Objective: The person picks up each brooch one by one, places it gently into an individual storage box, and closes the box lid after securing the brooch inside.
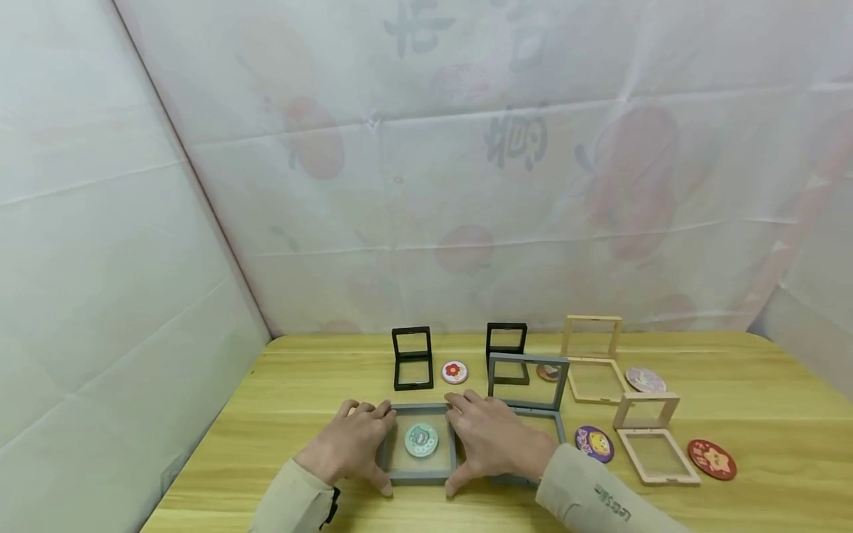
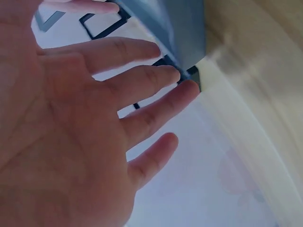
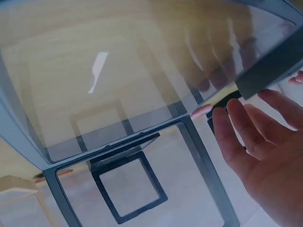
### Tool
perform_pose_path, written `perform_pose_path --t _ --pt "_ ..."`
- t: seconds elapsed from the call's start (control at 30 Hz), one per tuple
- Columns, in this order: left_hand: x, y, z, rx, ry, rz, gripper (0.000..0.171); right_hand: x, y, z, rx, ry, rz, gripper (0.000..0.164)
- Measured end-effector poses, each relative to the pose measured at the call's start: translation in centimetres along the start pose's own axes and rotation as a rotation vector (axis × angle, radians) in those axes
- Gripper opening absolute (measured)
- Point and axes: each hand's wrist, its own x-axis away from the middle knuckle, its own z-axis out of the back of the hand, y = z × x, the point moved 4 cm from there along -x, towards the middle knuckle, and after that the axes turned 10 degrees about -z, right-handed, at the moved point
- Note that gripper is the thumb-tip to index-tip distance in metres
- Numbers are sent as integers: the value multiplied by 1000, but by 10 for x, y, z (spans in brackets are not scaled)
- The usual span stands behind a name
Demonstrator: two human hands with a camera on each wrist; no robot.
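Observation:
A grey display frame (image 1: 420, 478) lies flat in front of me, a round mint-green badge (image 1: 421, 440) showing in the middle of its clear film. My left hand (image 1: 353, 446) holds its left side, thumb at the near corner and index finger at the far one. On the opposite side my right hand (image 1: 492, 438) grips the frame likewise by its right corners. Other fingers of both hands are spread away from the frame in the wrist views. Beside the right hand stands another grey frame (image 1: 561, 381), opened, partly hidden by that hand and forearm.
Two small black frames (image 1: 413, 386) (image 1: 506, 326) stand opened at the back. A yellow frame (image 1: 594, 318) and a beige frame (image 1: 666, 477) stand opened at right. Round badges lie among them: flower (image 1: 455, 371), purple (image 1: 594, 443), red (image 1: 711, 459), pale pink (image 1: 645, 380).

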Motion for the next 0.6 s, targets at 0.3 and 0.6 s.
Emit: perform_pose_path --t 0.3,0.6 --pt "-8 6 12 -46 200 -146 74 13 25 14 -157 188 43 56" --pt "-22 21 17 -99 248 -207 56 20 42 12 -174 192 41 32"
